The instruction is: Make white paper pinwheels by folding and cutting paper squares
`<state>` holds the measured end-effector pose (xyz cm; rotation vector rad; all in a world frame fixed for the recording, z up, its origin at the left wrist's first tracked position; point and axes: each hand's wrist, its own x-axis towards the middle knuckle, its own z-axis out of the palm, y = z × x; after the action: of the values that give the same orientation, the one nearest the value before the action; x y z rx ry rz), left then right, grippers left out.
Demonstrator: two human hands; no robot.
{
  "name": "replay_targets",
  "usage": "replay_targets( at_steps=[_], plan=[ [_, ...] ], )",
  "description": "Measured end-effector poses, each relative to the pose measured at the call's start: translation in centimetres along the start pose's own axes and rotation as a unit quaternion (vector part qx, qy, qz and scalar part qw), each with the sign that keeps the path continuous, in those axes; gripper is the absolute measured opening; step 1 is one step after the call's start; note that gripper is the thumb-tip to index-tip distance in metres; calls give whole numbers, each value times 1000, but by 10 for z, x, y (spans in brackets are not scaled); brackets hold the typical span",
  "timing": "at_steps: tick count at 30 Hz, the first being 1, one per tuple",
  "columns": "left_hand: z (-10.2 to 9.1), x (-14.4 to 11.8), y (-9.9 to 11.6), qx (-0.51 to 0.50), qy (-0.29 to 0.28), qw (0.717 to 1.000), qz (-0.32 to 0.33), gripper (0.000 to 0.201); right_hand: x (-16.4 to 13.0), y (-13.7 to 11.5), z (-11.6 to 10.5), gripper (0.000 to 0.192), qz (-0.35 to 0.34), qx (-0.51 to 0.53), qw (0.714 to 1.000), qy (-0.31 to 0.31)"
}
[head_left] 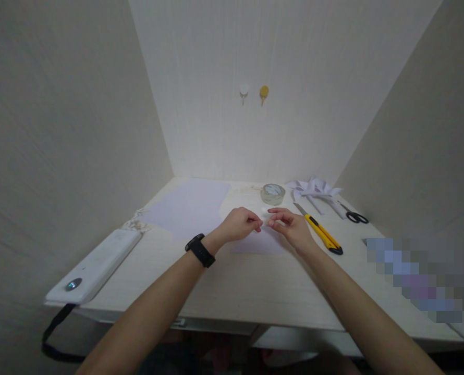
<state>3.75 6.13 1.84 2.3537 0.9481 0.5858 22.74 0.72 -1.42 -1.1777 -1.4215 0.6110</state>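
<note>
On the pale desk point(232, 291) between light walls, I am pinching a small white piece point(265, 210) with both hands: left hand point(237, 224) curled closed on it, right hand point(290, 225) meeting it fingertip-first. Beyond are lying one tape roll point(272, 193), one yellow knife point(320, 232), one pair of scissors point(354, 214).

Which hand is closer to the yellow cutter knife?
Right. The right hand sits just left of the yellow-and-black plastic utility knife, almost touching it. The left hand is farther left, beyond the right hand, fingertips meeting over a white paper sheet.
</note>
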Motion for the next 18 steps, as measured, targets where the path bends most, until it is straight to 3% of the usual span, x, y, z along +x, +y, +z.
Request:
replay_targets(
  at_steps=[18],
  plan=[
    [1, 0, 4, 1, 6, 1000, 7, 28, 1, 3, 4, 16, -20, -49, 999, 13]
  ],
)
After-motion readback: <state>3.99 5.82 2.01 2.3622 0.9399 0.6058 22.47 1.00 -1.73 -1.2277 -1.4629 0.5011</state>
